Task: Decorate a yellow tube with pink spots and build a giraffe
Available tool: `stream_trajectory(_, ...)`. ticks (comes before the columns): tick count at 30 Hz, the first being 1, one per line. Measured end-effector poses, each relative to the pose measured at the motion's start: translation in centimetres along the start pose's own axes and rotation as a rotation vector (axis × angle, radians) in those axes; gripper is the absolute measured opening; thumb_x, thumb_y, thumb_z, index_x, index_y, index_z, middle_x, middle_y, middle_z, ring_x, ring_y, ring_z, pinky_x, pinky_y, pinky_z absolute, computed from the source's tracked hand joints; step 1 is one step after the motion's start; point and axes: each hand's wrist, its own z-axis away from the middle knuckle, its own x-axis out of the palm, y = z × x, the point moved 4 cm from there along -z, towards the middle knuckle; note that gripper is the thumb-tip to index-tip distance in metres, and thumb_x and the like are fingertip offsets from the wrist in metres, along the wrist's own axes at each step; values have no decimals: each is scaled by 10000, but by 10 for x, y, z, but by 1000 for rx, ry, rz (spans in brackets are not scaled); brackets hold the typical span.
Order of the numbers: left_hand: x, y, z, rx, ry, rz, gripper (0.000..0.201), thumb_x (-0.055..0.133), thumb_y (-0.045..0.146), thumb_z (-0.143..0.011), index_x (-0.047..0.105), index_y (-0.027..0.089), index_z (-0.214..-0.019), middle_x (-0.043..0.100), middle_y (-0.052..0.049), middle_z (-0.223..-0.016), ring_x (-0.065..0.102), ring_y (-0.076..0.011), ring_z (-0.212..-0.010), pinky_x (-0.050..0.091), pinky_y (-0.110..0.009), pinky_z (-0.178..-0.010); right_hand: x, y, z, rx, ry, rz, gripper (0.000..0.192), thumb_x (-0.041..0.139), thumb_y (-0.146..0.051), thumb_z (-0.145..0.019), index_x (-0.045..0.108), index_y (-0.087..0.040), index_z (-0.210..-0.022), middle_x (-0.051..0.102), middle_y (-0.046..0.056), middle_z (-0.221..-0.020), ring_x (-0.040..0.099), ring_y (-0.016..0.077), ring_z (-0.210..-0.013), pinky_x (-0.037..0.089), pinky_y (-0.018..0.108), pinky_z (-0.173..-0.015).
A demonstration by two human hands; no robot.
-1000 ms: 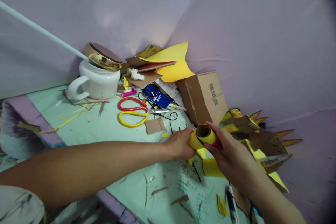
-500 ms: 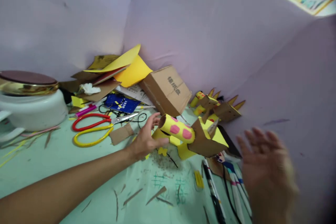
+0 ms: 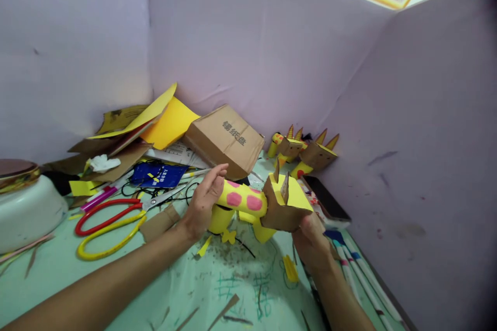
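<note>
A paper craft animal (image 3: 252,204) stands on the green table cover (image 3: 116,269). It has a yellow tube body with pink spots, yellow tube legs and a brown cardboard head (image 3: 285,204) with a yellow top and two pointed ears. My left hand (image 3: 202,201) holds the rear end of the tube body, fingers partly spread. My right hand (image 3: 312,240) grips the cardboard head from below; the head hides most of its fingers.
Red and yellow scissors (image 3: 108,225) lie to the left, beside a white pot (image 3: 27,207). A brown cardboard box (image 3: 225,139), yellow paper sheets (image 3: 163,119) and a blue packet (image 3: 155,175) pile at the back. Two similar craft animals (image 3: 306,150) stand by the purple wall; markers (image 3: 361,274) lie at right.
The view swung right. My right hand, raised and apart half a second ago, has come back under the cardboard head. The craft animal now stands on its legs.
</note>
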Motion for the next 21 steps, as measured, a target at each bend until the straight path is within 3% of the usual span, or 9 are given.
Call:
stream_trajectory(3,8,0,3,-5,-23,63,448,368,539,-901,583,197,-1093,615,-61,-1111,556,-241,-1035,415,-325,-890,11,0,3,75,21,-177,724,497,-678,-769,488,-210,-1321,589,145,-1289,544,325,-1196,449,485,-966)
stream_trajectory(7,12,1,6,13,-7,42,362,332,483,-931,571,213,-951,595,-18,-936,541,-194,-866,414,-287,-770,17,5,6,100,76,-196,727,483,-687,-773,482,-221,-1331,640,138,-1211,566,317,-1166,453,484,-966)
stream_trajectory(14,15,-2,9,-7,-38,34,362,293,481,-941,529,222,-1033,573,-50,-1008,547,-215,-891,430,-321,-785,14,13,12,52,70,-162,657,387,-631,-860,430,-224,-1375,620,119,-1251,514,298,-1233,412,488,-1006)
stream_trajectory(21,15,-7,11,-28,-51,79,362,294,479,-944,511,225,-1082,572,-63,-1054,544,-230,-975,425,-354,-866,17,9,11,77,64,-211,699,444,-657,-821,449,-219,-1367,609,117,-1277,492,310,-1256,417,486,-1004)
